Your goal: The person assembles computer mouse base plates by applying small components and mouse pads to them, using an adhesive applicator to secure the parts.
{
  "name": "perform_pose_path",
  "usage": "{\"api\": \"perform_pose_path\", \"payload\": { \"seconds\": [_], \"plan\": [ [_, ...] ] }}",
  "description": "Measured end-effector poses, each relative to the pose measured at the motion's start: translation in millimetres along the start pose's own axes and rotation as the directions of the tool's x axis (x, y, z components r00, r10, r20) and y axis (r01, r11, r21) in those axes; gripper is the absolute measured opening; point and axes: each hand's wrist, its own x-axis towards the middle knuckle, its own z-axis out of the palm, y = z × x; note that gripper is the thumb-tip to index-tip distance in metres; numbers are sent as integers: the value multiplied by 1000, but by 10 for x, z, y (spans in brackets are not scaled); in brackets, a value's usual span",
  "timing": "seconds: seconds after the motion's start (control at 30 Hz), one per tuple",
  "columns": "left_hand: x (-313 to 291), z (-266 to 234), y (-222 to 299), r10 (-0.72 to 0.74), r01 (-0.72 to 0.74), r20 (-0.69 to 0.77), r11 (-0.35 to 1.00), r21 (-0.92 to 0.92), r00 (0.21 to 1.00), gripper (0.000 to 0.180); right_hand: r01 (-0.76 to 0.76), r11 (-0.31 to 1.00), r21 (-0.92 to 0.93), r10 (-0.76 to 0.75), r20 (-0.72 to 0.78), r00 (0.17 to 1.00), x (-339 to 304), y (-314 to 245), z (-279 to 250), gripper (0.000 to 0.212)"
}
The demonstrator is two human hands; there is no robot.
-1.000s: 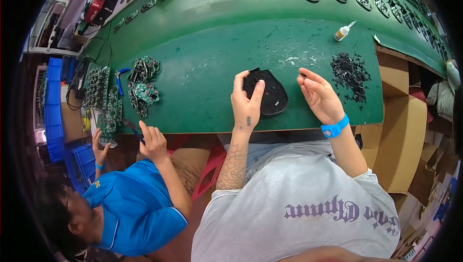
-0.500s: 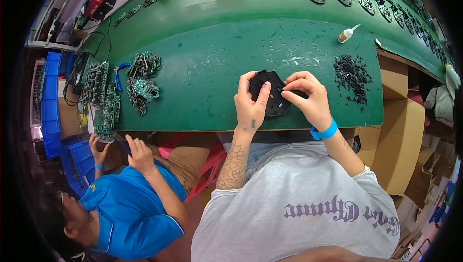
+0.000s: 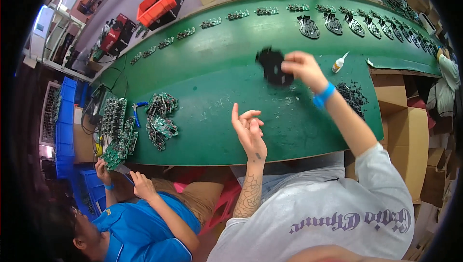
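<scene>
My right hand (image 3: 305,69), with a blue band at its wrist, grips a black plastic shell (image 3: 274,67) by its right edge. The shell is raised over the green bench, flat and rounded with holes in it, somewhat blurred by motion. Lower and to the left, my left hand (image 3: 249,134) holds nothing; its fingers are apart and partly curled, palm turned up. A small white glue bottle (image 3: 339,64) with a pointed nozzle stands to the right of my right hand. Partly behind my right forearm lies a pile of small black plastic parts (image 3: 356,99).
Along the back of the green bench (image 3: 212,132) runs a row of circuit boards (image 3: 238,14) and black shells (image 3: 333,24). At left lie a board heap (image 3: 161,117) and blue pliers (image 3: 137,112). A co-worker in blue (image 3: 144,223) sits there holding a board. Cardboard boxes (image 3: 398,136) stand right.
My right hand has carried the black shell up and away toward the back of the bench. My left hand has let go of it and opened lower down. The view has shifted toward the back.
</scene>
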Motion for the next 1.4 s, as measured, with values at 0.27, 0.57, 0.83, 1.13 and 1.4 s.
{"api": "perform_pose_path", "payload": {
  "seconds": [0.27, 0.57, 0.83, 1.13, 1.4],
  "plan": [
    [-57, 26, -182, 13, -23, 84, 993, 116, 996, 59, -211, 685, -698, -238, -488, 840, 1902, 534, -430, 36],
    [48, 64, -169, 11, -31, 86, 972, 234, 996, 57, -187, 437, -880, -227, -309, 924, 1776, 112, -377, 44],
    [-72, -48, -66, 15, -8, -68, 996, 93, 998, 36, 682, 564, -466, -670, 225, 707, -340, -1038, -305, 22],
    [-224, -1295, -123, 572, -165, -248, 573, 803, 782, 28, -209, 918, -337, -274, -921, 278, -3627, 1245, -3161, 21],
    [-58, -1718, -431, 826, -298, -156, 362, 883, 541, 35, -927, 375, 26, 244, -967, 72, -4418, 3337, -2813, 82]
  ]
}}
